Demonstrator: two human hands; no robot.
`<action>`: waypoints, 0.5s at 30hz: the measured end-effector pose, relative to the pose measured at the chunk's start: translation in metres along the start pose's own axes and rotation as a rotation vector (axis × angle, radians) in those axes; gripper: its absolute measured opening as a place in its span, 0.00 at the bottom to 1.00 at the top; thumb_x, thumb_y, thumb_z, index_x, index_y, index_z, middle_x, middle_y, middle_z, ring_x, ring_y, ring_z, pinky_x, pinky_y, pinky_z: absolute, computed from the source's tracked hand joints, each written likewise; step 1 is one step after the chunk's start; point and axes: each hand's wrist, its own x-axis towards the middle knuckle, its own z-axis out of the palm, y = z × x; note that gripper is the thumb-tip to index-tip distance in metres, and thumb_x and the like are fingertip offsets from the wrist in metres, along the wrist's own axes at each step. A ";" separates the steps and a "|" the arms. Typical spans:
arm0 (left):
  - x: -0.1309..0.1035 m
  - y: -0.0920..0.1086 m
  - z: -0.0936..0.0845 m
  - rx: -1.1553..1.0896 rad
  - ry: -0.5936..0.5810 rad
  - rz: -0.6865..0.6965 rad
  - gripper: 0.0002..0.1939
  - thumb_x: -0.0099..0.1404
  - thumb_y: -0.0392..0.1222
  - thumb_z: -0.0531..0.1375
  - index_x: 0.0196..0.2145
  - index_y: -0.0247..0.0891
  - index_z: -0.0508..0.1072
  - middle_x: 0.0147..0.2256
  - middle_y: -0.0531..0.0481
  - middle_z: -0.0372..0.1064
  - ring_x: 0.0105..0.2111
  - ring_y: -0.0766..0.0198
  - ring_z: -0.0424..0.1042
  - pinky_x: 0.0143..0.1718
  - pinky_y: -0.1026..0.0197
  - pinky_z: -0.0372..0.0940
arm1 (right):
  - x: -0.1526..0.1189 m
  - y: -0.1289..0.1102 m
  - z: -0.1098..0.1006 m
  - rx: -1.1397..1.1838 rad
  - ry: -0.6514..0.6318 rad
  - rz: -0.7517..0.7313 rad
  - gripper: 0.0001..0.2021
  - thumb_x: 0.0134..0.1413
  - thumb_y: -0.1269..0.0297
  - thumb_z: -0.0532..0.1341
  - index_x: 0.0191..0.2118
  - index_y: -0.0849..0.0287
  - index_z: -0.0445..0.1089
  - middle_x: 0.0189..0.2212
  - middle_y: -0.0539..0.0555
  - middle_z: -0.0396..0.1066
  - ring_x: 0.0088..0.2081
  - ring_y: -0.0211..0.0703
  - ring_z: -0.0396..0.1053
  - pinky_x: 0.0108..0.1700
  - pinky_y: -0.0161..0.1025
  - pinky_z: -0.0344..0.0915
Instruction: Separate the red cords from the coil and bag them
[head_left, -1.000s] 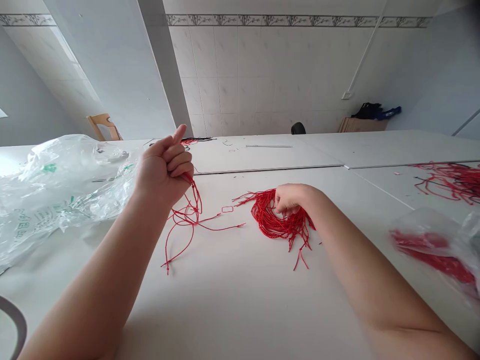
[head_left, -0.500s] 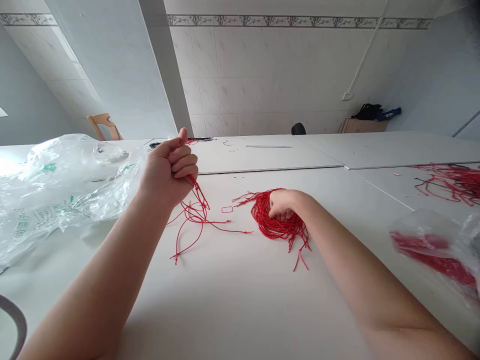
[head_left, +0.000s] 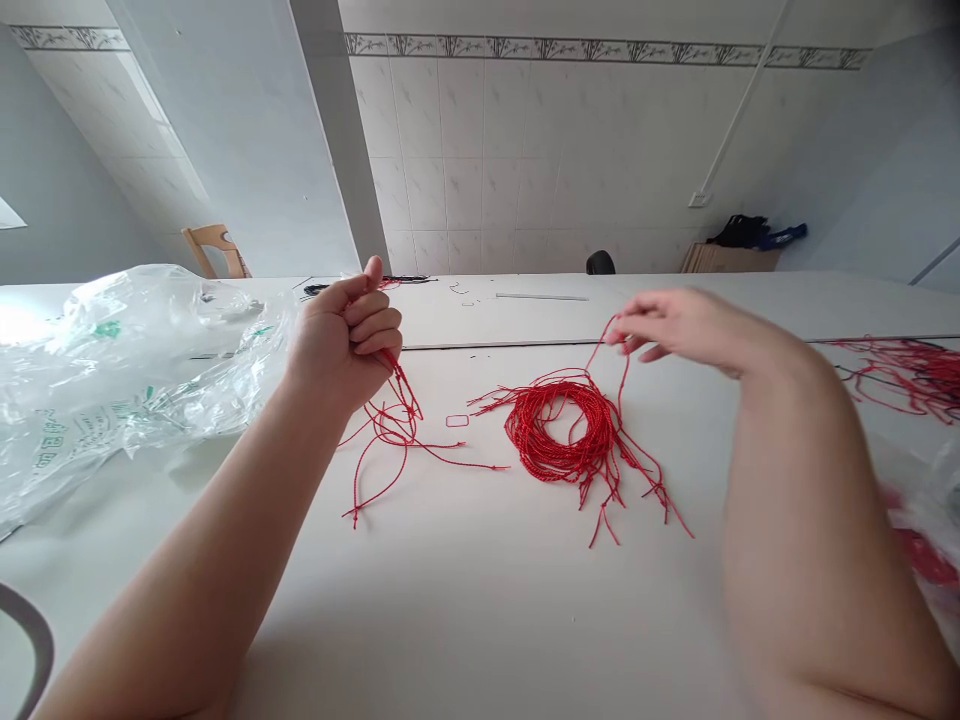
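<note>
My left hand is closed in a fist around several red cords, whose loose ends trail down onto the white table. To the right, a coiled ring of red cords lies flat, with knotted ends spreading out at its left and lower right. Above the coil's right side, my right hand pinches a red cord between thumb and fingers. That cord rises from the coil in a narrow loop. Between the two bunches lies a small red rectangular outline.
Crumpled clear plastic bags cover the table's left side. At the right are red and black cords and a clear bag with red contents. A thin rod lies on the far table.
My right hand has lifted out of the coil and moved up and right, drawing a red cord with it. The coil's open centre now shows. My left hand keeps its grip.
</note>
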 end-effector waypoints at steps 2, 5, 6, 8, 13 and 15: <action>0.000 -0.002 0.000 0.010 0.000 -0.005 0.14 0.77 0.31 0.50 0.38 0.37 0.74 0.17 0.62 0.45 0.12 0.72 0.49 0.10 0.70 0.45 | -0.007 -0.003 -0.009 0.182 0.248 -0.144 0.05 0.61 0.63 0.64 0.34 0.57 0.74 0.38 0.58 0.80 0.37 0.46 0.77 0.43 0.46 0.74; 0.001 -0.005 -0.001 0.030 -0.003 -0.012 0.14 0.77 0.30 0.49 0.38 0.37 0.74 0.17 0.62 0.44 0.12 0.72 0.49 0.10 0.70 0.45 | -0.013 -0.014 -0.009 0.433 0.583 -0.386 0.04 0.60 0.65 0.64 0.33 0.55 0.70 0.40 0.58 0.79 0.37 0.46 0.76 0.43 0.49 0.73; 0.001 -0.005 -0.001 0.038 -0.008 -0.016 0.15 0.76 0.30 0.49 0.38 0.37 0.74 0.17 0.62 0.44 0.12 0.72 0.49 0.10 0.70 0.45 | -0.014 -0.019 -0.007 0.497 0.639 -0.473 0.04 0.59 0.66 0.64 0.33 0.54 0.70 0.43 0.59 0.79 0.39 0.47 0.76 0.46 0.51 0.73; 0.002 -0.006 -0.002 0.049 -0.021 -0.022 0.15 0.76 0.29 0.49 0.38 0.36 0.73 0.17 0.62 0.44 0.12 0.72 0.49 0.10 0.71 0.45 | -0.015 -0.025 -0.004 0.599 0.645 -0.636 0.06 0.57 0.66 0.65 0.31 0.53 0.69 0.49 0.59 0.77 0.46 0.51 0.76 0.55 0.54 0.70; 0.002 -0.007 -0.004 0.053 -0.030 -0.022 0.14 0.76 0.29 0.49 0.38 0.35 0.74 0.17 0.62 0.45 0.12 0.73 0.49 0.10 0.71 0.46 | -0.015 -0.022 -0.004 0.473 0.273 -0.516 0.08 0.57 0.62 0.66 0.29 0.54 0.69 0.51 0.57 0.77 0.60 0.55 0.71 0.65 0.57 0.62; 0.002 -0.006 -0.004 0.051 -0.030 -0.018 0.14 0.76 0.29 0.49 0.38 0.35 0.74 0.17 0.62 0.45 0.12 0.73 0.49 0.10 0.71 0.46 | -0.018 -0.021 -0.005 0.394 0.186 -0.415 0.06 0.57 0.62 0.66 0.31 0.56 0.71 0.52 0.56 0.76 0.61 0.53 0.70 0.66 0.55 0.61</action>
